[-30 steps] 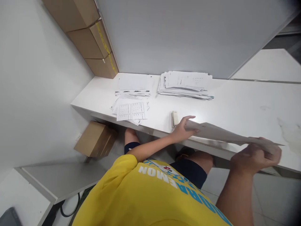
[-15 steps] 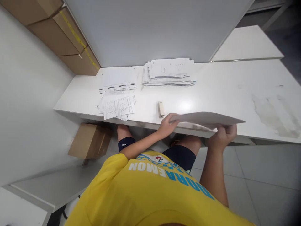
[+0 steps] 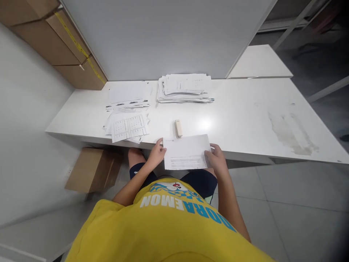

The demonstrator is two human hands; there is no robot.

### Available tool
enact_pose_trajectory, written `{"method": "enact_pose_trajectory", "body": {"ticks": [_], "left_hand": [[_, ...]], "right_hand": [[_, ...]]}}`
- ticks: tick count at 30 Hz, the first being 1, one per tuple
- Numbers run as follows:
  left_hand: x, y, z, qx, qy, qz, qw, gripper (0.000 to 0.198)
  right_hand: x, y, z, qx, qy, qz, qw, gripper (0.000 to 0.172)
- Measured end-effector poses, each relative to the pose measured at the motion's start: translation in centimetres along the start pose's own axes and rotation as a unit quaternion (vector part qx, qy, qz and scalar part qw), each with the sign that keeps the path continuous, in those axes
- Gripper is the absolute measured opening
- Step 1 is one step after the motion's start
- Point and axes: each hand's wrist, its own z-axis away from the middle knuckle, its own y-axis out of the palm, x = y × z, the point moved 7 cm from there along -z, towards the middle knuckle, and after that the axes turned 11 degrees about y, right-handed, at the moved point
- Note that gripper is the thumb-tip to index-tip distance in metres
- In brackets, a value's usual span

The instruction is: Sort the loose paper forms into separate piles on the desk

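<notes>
A sheet of paper [image 3: 187,151] with printed lines faces up over the desk's front edge; whether it is one sheet or several I cannot tell. My left hand [image 3: 157,154] is closed on its left edge, thumb on top. At the right edge my right hand [image 3: 217,159] grips it the same way, fingers partly hidden beneath. Just beyond the paper's far edge lies a cream stapler [image 3: 178,128] on the white desk [image 3: 234,120].
Loose printed sheets [image 3: 129,127] lie at the left, with another paper pile [image 3: 127,95] behind them. A thicker paper stack [image 3: 185,85] stands against the grey panel [image 3: 163,40]. Cardboard boxes [image 3: 92,74] fill the back left corner; another box [image 3: 87,169] sits below the desk.
The paper has come left and toward me, turning from nearly edge-on to face up. Both hands have moved left with it, still gripping it. The camera view has shifted slightly.
</notes>
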Motion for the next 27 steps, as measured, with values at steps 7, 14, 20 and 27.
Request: {"method": "enact_pose_trajectory", "body": {"ticks": [7, 14, 20, 27], "left_hand": [[-1.9, -0.4, -1.3, 0.021, 0.017, -0.096, 0.995, 0.069], [-7.4, 4.3, -1.7, 0.015, 0.301, -0.315, 0.9, 0.053], [-6.4, 6.6, -2.8, 0.02, 0.327, -0.366, 0.871, 0.058], [-5.9, 5.8, -2.9, 0.005, 0.318, -0.345, 0.883, 0.053]], "right_hand": [[1.0, -1.5, -0.9, -0.042, 0.011, 0.011, 0.999, 0.055], [0.8, -4.2, -1.9, -0.081, 0.017, 0.051, 0.995, 0.058], [-1.1, -5.7, -2.1, -0.078, 0.004, -0.028, 0.997, 0.064], [-0.5, -4.8, -2.3, -0.085, 0.01, 0.008, 0.996, 0.065]]}}
